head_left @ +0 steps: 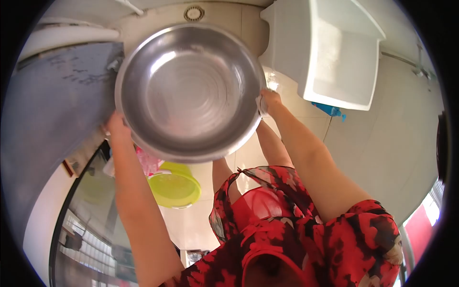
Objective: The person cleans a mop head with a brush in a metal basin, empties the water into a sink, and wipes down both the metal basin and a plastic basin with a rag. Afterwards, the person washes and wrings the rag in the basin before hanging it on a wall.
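Between the left hand (pixel 117 124) and the right hand (pixel 271 101), a large metal basin (pixel 191 86) was held up above the tiled floor (pixel 248 155), its open inside turned toward the wearer's head. The left hand was blurred at the lower left of the rim; its grip held the edge, though its exact set could not be told. The right hand's grip was closed on the rim at the right side, with a whitish scrap (pixel 261 105) just beside it, too small to name. Faint rings marked the basin's bottom, and a bright streak lay along its inner wall.

Below, partly covered by the basin, a yellow-green tub (pixel 174 187) stood on the floor with a pink item (pixel 149 161) at its edge. To the right was a white sink (pixel 346 62), a blue object (pixel 329 109) showing under its lower edge. Past the basin's far rim lay a round drain (pixel 194 13). Red, black and cream patterned clothing (pixel 282 234) filled the near side.
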The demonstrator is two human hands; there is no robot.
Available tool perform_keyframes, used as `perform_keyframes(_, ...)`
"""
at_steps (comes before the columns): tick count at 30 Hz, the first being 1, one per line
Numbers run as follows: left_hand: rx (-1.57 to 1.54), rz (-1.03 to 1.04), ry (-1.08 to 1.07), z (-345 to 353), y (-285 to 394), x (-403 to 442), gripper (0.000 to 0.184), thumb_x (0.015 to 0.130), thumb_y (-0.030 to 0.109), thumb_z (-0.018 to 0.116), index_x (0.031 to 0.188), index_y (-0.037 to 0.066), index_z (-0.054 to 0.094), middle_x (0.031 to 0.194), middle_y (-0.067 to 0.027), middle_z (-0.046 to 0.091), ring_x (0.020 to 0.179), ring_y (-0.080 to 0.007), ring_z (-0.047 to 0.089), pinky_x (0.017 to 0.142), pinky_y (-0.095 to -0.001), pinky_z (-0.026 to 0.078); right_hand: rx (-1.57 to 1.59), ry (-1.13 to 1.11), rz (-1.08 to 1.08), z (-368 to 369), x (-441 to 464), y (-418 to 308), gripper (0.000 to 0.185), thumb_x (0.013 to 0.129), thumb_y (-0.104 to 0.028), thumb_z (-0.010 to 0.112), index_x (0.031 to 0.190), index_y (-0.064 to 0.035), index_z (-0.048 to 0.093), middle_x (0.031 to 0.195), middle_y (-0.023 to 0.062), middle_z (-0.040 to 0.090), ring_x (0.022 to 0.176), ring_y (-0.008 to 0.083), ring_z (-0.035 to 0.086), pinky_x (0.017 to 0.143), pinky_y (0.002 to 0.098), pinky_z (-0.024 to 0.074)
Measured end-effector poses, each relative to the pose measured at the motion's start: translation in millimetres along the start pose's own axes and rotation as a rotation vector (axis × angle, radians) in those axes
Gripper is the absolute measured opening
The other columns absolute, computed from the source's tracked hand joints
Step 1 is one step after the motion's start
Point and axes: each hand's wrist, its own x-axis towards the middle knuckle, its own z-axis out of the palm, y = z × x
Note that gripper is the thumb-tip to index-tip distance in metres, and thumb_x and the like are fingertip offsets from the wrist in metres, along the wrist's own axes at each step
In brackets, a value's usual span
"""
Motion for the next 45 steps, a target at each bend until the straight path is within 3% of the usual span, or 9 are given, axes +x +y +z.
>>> perform_keyframes(14, 0.097, -0.067, -0.133, 84, -8, 74, 0.042, 0.085, 0.013, 0.061, 0.126, 0.01, 0.053, 0.121, -0.0078, 0.059, 0.113, -0.026, 0.054, 0.098, -0.0459, 0.043, 0.305, 0.057, -0.258, 79, 14, -43, 0.049, 0.081, -0.017, 0.065, 0.126, -0.0057, 0.051, 0.118, 0.0091, 0.057, 0.104, 0.0232, 0.058, 0.087, 0.0368, 0.0498)
perform_keyframes(20, 0.166, 0.194, -0.197, 79, -31, 85, 0.041, 0.082, 0.014, 0.068, 0.12, 0.008, 0.054, 0.117, -0.006, 0.059, 0.112, -0.0213, 0.055, 0.094, -0.0365, 0.043, 0.356, -0.001, -0.243, 81, 36, -33, 0.048, 0.082, -0.02, 0.064, 0.126, -0.003, 0.052, 0.123, 0.0116, 0.057, 0.107, 0.0259, 0.058, 0.09, 0.0371, 0.0488)
perform_keyframes(23, 0.115, 0.441, -0.106, 77, -73, 49, 0.055, 0.085, 0.011, 0.066, 0.136, 0.004, 0.046, 0.134, -0.0084, 0.05, 0.121, -0.0188, 0.048, 0.1, -0.0312, 0.038, 0.213, 0.035, -0.326, 66, 42, -27, 0.056, 0.082, -0.023, 0.067, 0.125, 0.0074, 0.049, 0.119, 0.016, 0.059, 0.106, 0.0269, 0.06, 0.089, 0.0363, 0.0498)
perform_keyframes(25, 0.009, 0.618, -0.281, 64, -117, -2, 0.035, 0.088, 0.009, 0.064, 0.121, 0.001, 0.058, 0.107, -0.0067, 0.066, 0.102, -0.0158, 0.061, 0.091, -0.0302, 0.046, -0.236, 0.223, -0.541, 65, 8, -28, 0.063, 0.082, -0.031, 0.069, 0.128, 0.0072, 0.048, 0.116, 0.0165, 0.061, 0.104, 0.0258, 0.061, 0.089, 0.0351, 0.0489)
perform_keyframes(27, -0.137, 0.356, -0.432, 40, -160, -83, 0.035, 0.089, 0.01, 0.062, 0.123, 0.001, 0.058, 0.109, -0.0088, 0.066, 0.101, -0.0167, 0.063, 0.091, -0.0301, 0.048, -0.405, 0.227, -0.708, 68, 11, -27, 0.072, 0.082, -0.038, 0.07, 0.133, 0.0056, 0.044, 0.118, 0.0177, 0.06, 0.105, 0.0255, 0.059, 0.091, 0.0341, 0.0466)
perform_keyframes(31, -0.253, -0.121, -0.147, -33, -245, -203, 0.031, 0.091, 0.006, 0.057, 0.121, -0.003, 0.059, 0.107, -0.0129, 0.067, 0.097, -0.0208, 0.065, 0.088, -0.0312, 0.051, -0.468, -0.015, -0.878, 99, -47, -47, 0.081, 0.083, -0.043, 0.07, 0.142, 0.0012, 0.035, 0.127, 0.0211, 0.054, 0.116, 0.0234, 0.053, 0.099, 0.0323, 0.0403)
perform_keyframes(34, -0.549, -0.259, 0.204, -113, -297, -238, 0.041, 0.092, 0.008, 0.056, 0.131, -0.001, 0.047, 0.117, -0.0162, 0.06, 0.107, -0.0247, 0.061, 0.095, -0.0355, 0.05, -0.837, 0.098, -1.332, 107, -80, -52, 0.064, 0.082, -0.041, 0.07, 0.126, 0.0026, 0.055, 0.131, 0.0212, 0.052, 0.124, 0.0301, 0.048, 0.103, 0.0348, 0.037)
perform_keyframes(37, -0.739, -0.348, 0.483, -197, -370, -251, 0.043, 0.091, 0.007, 0.052, 0.133, 0.004, 0.044, 0.117, -0.0131, 0.058, 0.107, -0.0234, 0.058, 0.093, -0.0368, 0.05, -1.176, -0.382, -1.002, 116, -110, -42, 0.043, 0.087, -0.032, 0.065, 0.122, -0.0067, 0.06, 0.109, 0.0139, 0.066, 0.102, 0.025, 0.062, 0.09, 0.0347, 0.0468)
perform_keyframes(45, -0.598, -0.851, 0.841, -357, -514, -245, 0.064, 0.095, 0.041, 0.047, 0.149, 0.017, 0.023, 0.154, -0.0076, 0.022, 0.134, -0.0341, 0.031, 0.102, -0.0613, 0.031, -1.572, -0.919, -0.906, 198, -169, 170, 0.029, 0.092, -0.03, 0.052, 0.108, -0.0093, 0.064, 0.1, 0.0136, 0.067, 0.095, 0.0303, 0.063, 0.084, 0.0369, 0.0488)
